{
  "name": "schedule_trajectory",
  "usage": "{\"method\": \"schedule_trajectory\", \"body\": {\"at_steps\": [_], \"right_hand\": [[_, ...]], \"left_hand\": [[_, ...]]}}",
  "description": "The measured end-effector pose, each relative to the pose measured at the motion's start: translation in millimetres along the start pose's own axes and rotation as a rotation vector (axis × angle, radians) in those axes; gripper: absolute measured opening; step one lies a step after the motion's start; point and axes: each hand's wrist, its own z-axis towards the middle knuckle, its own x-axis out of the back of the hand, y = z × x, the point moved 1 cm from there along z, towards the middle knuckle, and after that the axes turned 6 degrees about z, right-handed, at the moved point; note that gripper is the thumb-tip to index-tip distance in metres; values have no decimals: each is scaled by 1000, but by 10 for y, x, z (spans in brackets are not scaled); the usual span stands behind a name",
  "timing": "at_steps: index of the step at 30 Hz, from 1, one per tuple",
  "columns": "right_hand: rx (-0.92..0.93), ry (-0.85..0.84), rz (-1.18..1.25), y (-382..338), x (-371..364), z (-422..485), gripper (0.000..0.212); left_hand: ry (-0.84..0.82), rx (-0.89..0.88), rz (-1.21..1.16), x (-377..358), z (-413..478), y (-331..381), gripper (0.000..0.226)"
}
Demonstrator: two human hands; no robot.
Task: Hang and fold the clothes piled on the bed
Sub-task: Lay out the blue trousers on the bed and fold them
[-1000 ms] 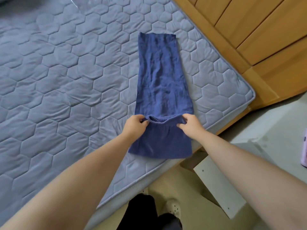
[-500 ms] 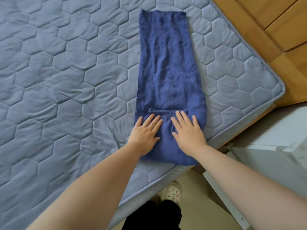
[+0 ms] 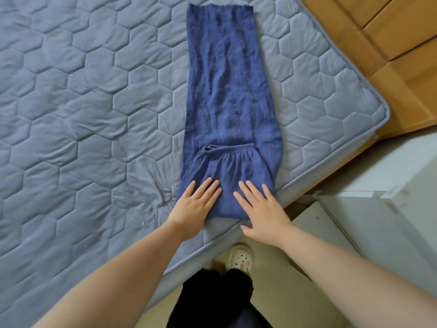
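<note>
Blue trousers (image 3: 227,91) lie lengthwise near the bed's (image 3: 71,114) right edge, waistband end folded over at the near edge. Left hand (image 3: 192,207) and right hand (image 3: 263,214) press flat on the fold — fingers straight, holding nothing. Risk: the fold overhangs the edge — uneven pressure may drag it off.

blue trousers (image 3: 230,95) flat on quilted mattress (image 3: 71,114) | waistband folded up | left hand (image 3: 195,204), right hand (image 3: 262,211) pressing folded end, fingers straight
</note>
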Motion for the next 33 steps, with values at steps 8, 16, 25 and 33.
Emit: {"method": "schedule_trajectory", "body": {"at_steps": [8, 16, 25, 33], "right_hand": [[-98, 73, -6, 62, 37, 143, 61], [-117, -222, 321, 136, 414, -48, 38], [-134, -688, 486, -63, 941, -294, 32], [-275, -134, 476, 380, 1452, 190, 24]], "left_hand": [[-50, 136, -87, 70, 164, 25, 61], [-336, 17, -227, 692, -42, -37, 47], [-687, -19, -599, 1142, -392, -136, 49], [-24, 327, -822, 1258, -208, -858, 32]]}}
